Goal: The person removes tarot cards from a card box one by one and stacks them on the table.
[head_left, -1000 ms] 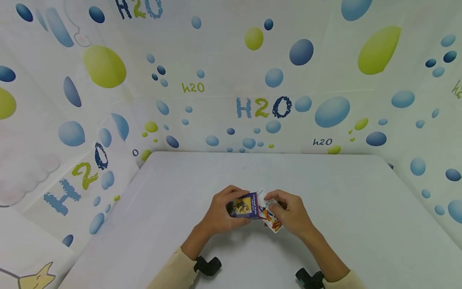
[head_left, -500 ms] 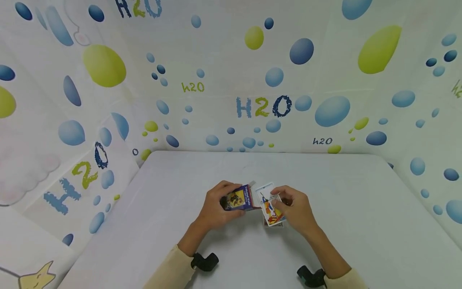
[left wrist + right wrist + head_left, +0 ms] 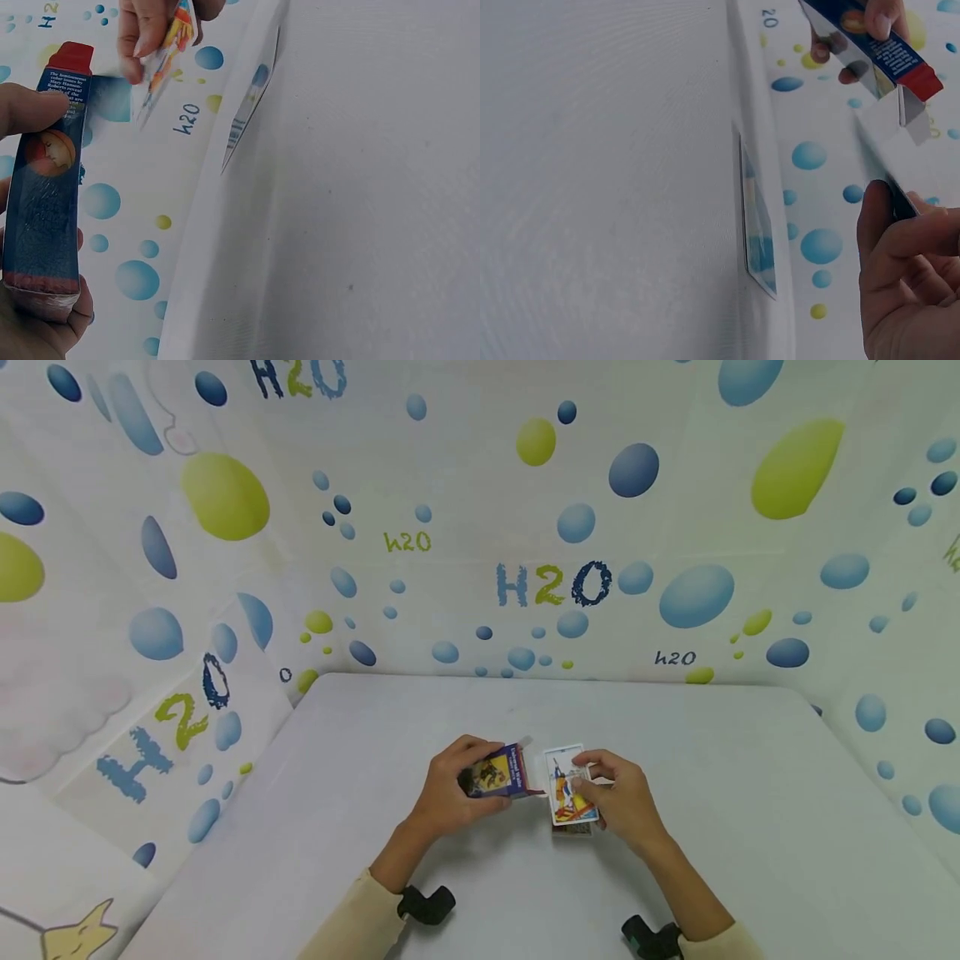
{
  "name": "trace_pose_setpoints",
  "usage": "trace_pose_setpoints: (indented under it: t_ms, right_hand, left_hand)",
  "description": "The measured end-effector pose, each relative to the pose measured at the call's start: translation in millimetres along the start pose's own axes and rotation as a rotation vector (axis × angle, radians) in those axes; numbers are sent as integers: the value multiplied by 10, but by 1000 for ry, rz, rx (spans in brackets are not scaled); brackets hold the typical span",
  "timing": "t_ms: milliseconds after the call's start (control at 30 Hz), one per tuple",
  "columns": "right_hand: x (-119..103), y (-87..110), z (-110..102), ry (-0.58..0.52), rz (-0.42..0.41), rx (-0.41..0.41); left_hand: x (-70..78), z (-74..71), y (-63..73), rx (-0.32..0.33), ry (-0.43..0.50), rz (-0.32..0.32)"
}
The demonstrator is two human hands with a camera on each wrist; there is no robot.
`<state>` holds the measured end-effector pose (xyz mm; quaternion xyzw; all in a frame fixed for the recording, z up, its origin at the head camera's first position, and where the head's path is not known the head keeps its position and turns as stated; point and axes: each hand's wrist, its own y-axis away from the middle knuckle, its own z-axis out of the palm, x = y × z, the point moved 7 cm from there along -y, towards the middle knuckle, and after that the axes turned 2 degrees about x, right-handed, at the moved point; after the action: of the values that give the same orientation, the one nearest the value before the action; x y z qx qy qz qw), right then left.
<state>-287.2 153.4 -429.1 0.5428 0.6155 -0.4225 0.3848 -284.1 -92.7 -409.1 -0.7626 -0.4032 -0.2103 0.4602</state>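
In the head view my left hand (image 3: 453,793) grips a blue and yellow tarot card box (image 3: 493,775), its open end facing right. The box's narrow printed side (image 3: 45,210) and a red flap (image 3: 71,58) show in the left wrist view. My right hand (image 3: 628,806) pinches an illustrated tarot card (image 3: 566,785) between thumb and fingers, held upright just right of the box. Below it a second card (image 3: 572,831) lies on the table, mostly covered by the held card in the head view; the right wrist view shows this lying card (image 3: 757,225) flat.
A white table (image 3: 375,735) spreads under both hands. Behind it and at the sides hangs a white sheet (image 3: 457,460) printed with blue and green drops and H2O lettering. Black wrist cameras are strapped to both arms, the left camera (image 3: 427,906) nearest the front.
My right hand has drawn the card rightward, away from the box's open end, and turned it from slanted to nearly straight. My left hand with the box has shifted slightly left and up.
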Motion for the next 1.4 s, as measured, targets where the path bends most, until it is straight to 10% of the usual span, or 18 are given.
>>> trace_pose_setpoints:
  t_ms: [433,1400]
  right_hand:
    - [208,-72,42,-8,161,-35]
    - [409,-19,106,127,230,-134]
  left_hand:
    - [-35,-32,-8,20,-1,0]
    - [-10,-93,-34,33,8,5]
